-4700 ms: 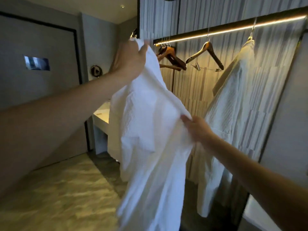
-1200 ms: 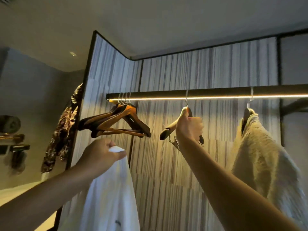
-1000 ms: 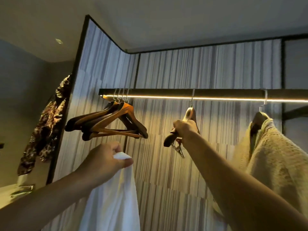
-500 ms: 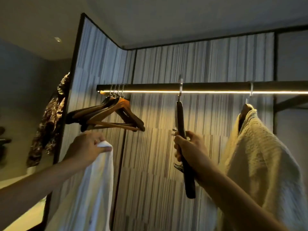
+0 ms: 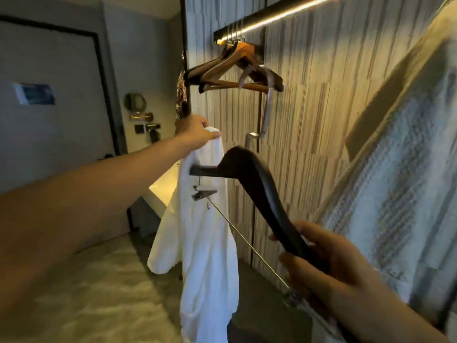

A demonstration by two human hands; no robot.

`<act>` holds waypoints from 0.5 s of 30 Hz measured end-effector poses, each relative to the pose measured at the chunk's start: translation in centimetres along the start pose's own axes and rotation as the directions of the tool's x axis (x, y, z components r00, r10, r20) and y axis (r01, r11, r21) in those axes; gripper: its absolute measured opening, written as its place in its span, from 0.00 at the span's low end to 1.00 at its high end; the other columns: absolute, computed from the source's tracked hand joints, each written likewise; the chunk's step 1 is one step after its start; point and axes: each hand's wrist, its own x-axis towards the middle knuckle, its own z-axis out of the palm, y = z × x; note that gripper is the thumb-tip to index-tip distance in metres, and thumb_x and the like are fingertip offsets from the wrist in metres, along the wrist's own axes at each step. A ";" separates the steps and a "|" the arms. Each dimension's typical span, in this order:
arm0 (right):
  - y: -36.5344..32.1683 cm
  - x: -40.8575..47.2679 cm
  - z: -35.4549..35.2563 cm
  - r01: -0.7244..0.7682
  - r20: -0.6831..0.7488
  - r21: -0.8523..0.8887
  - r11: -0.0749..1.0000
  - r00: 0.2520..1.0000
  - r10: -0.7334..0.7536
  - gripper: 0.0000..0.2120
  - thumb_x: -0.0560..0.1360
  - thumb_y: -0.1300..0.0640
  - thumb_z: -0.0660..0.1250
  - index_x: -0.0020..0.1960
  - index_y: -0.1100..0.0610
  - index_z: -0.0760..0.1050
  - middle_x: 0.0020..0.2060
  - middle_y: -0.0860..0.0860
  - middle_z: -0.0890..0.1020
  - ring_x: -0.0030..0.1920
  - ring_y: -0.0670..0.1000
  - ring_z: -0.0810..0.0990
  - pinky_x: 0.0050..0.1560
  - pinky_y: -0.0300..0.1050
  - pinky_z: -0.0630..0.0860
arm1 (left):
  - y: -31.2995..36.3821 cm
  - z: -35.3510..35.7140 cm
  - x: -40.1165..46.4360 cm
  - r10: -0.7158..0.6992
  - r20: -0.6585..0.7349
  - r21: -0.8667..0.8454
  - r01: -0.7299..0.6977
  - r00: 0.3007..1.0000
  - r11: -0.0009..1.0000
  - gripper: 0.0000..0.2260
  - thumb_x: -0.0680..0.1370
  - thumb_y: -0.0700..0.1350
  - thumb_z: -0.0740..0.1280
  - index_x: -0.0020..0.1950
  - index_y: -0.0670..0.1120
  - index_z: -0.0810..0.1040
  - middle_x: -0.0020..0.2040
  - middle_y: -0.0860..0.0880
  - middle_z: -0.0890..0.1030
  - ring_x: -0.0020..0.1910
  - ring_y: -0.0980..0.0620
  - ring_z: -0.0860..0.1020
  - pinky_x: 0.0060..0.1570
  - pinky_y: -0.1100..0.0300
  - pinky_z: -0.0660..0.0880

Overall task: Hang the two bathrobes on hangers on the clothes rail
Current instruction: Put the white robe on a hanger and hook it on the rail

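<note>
Left hand (image 5: 195, 129) pinches white bathrobe (image 5: 202, 231) aloft; right hand (image 5: 329, 266) fingers clamp dark wooden hanger (image 5: 254, 184), near right, off the rail.

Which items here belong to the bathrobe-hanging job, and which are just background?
Job: white bathrobe in left hand; dark hanger in right hand; clothes rail; hung bathrobe.
Background: spare wooden hangers; door; patterned garment.
</note>
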 end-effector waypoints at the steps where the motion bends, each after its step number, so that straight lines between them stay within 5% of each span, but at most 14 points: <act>1: 0.5 0.2 0.5 0.035 -0.022 -0.053 0.998 0.999 -0.036 0.08 0.77 0.61 0.68 0.51 0.50 0.80 0.28 0.54 0.74 0.26 0.49 0.72 0.27 0.43 0.69 | 0.7 0.0 -1.0 0.034 0.031 0.042 -0.035 0.999 0.998 0.12 0.72 0.48 0.76 0.46 0.41 0.81 0.42 0.44 0.79 0.43 0.46 0.77 0.43 0.52 0.76; 5: 1.0 -0.6 1.7 0.033 -0.034 -0.053 0.998 0.999 -0.035 0.06 0.79 0.63 0.65 0.51 0.54 0.77 0.30 0.59 0.71 0.24 0.49 0.70 0.24 0.37 0.72 | 1.8 -2.3 -4.5 0.123 0.051 0.251 -0.132 0.991 0.959 0.10 0.72 0.49 0.75 0.42 0.44 0.79 0.41 0.45 0.80 0.41 0.45 0.78 0.35 0.58 0.69; 9: 1.0 -3.0 1.7 0.059 -0.041 0.005 0.998 0.997 -0.059 0.06 0.79 0.64 0.65 0.50 0.55 0.79 0.28 0.61 0.71 0.21 0.50 0.67 0.20 0.37 0.69 | 0.9 -5.2 -7.1 0.107 -0.059 0.375 -0.077 0.992 0.924 0.12 0.74 0.50 0.74 0.40 0.46 0.75 0.40 0.45 0.78 0.39 0.46 0.75 0.32 0.60 0.63; 15: 0.8 -4.9 2.2 0.116 -0.022 0.008 0.993 0.993 -0.116 0.07 0.78 0.63 0.65 0.52 0.55 0.79 0.25 0.56 0.71 0.19 0.44 0.68 0.20 0.34 0.67 | 2.5 -6.1 -9.5 0.198 -0.029 0.490 -0.159 0.980 0.857 0.13 0.75 0.53 0.72 0.37 0.48 0.73 0.35 0.49 0.76 0.38 0.45 0.77 0.36 0.56 0.70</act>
